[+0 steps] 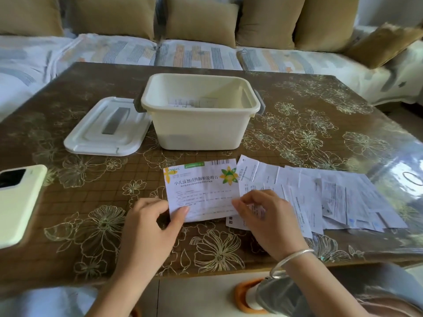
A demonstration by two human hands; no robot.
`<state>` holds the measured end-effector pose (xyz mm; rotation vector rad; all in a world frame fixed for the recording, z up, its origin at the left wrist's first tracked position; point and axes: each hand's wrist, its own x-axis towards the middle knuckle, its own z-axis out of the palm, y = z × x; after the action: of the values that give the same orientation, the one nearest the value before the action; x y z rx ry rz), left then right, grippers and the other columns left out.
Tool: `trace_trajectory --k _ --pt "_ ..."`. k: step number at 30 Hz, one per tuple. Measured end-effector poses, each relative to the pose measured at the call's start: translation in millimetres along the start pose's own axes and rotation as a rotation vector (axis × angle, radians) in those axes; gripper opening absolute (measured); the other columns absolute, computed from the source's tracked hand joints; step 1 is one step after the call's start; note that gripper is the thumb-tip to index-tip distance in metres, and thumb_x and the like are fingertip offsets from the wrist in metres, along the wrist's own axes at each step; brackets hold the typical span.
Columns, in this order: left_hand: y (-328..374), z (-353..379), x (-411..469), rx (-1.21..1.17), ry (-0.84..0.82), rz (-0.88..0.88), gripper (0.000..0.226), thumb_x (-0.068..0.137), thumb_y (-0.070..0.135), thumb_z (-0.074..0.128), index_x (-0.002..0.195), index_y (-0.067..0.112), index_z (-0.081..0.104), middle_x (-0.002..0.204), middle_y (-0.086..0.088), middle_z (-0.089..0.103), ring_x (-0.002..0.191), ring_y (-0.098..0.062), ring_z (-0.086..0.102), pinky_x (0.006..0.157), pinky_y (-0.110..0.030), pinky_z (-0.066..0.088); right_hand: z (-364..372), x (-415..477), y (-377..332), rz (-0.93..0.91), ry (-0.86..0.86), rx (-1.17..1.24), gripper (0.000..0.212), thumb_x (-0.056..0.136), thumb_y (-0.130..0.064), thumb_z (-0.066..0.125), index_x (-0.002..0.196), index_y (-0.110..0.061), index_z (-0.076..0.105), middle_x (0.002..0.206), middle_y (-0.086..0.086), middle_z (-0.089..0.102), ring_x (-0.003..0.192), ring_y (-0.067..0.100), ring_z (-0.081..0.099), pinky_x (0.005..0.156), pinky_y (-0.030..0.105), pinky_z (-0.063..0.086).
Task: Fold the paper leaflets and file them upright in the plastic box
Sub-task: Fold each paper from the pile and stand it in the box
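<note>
A white leaflet [201, 191] with green and yellow flower print lies flat on the table in front of me. My left hand [148, 227] pinches its near left corner between thumb and fingers. My right hand [263, 216] pinches its near right edge. A cream plastic box [199, 131] stands open behind the leaflet, with a few folded papers [192, 102] inside at its far wall. A spread pile of unfolded white leaflets [320, 197] lies to the right of the held one, partly under my right hand.
The box's white lid [107, 126] lies left of the box. A pale green phone [18, 202] lies face down at the table's left edge. The brown floral table [309, 124] ends close to me. A sofa with cushions runs behind it.
</note>
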<state>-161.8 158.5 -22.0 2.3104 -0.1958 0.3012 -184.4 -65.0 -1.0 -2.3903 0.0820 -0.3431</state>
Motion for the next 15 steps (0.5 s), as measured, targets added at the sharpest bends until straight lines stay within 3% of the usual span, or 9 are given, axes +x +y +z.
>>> trace_trajectory --k 3,6,9,12,15 --pt "0 5 1 0.121 0.044 0.068 0.045 0.083 0.057 0.048 0.086 0.023 0.076 0.080 0.017 0.064 0.086 -0.013 0.050 0.071 -0.037 0.047 9 -1 7 -0.077 0.073 -0.108 0.019 0.081 -0.038 0.068 0.072 -0.022 0.067 0.079 -0.015 0.059 0.081 0.010 0.048 0.066 0.013 0.036" --pt "3 7 0 0.202 0.080 0.070 0.025 0.083 0.047 0.064 0.082 0.024 0.074 0.078 0.017 0.058 0.084 -0.013 0.045 0.070 -0.037 0.045 15 -1 8 -0.085 0.113 -0.176 0.017 0.079 -0.035 0.072 0.072 -0.020 0.067 0.081 -0.011 0.058 0.081 0.012 0.046 0.064 0.020 0.037" --pt "6 9 -2 0.267 0.108 0.067 0.019 0.075 0.038 0.075 0.077 0.023 0.064 0.079 0.014 0.057 0.083 -0.015 0.045 0.069 -0.035 0.041 18 -8 4 -0.053 0.114 -0.275 0.016 0.084 -0.036 0.065 0.093 -0.024 0.063 0.100 -0.008 0.060 0.093 0.016 0.049 0.077 0.029 0.044" --pt "6 12 -4 0.269 0.115 0.038 0.037 0.073 0.037 0.078 0.101 0.019 0.063 0.099 0.007 0.064 0.090 -0.018 0.053 0.077 -0.036 0.044 21 -18 3 -0.048 0.043 -0.342 0.039 0.093 -0.035 0.041 0.127 -0.021 0.053 0.131 -0.002 0.056 0.125 0.019 0.049 0.104 0.035 0.038" --pt "8 11 -5 0.244 0.105 0.036 0.072 0.073 0.036 0.077 0.136 0.015 0.050 0.134 -0.003 0.052 0.115 -0.021 0.053 0.098 -0.041 0.045 17 -19 5 -0.057 -0.080 -0.384 0.053 0.096 -0.028 0.023 0.146 -0.015 0.036 0.148 0.000 0.039 0.141 0.013 0.029 0.116 0.035 0.023"
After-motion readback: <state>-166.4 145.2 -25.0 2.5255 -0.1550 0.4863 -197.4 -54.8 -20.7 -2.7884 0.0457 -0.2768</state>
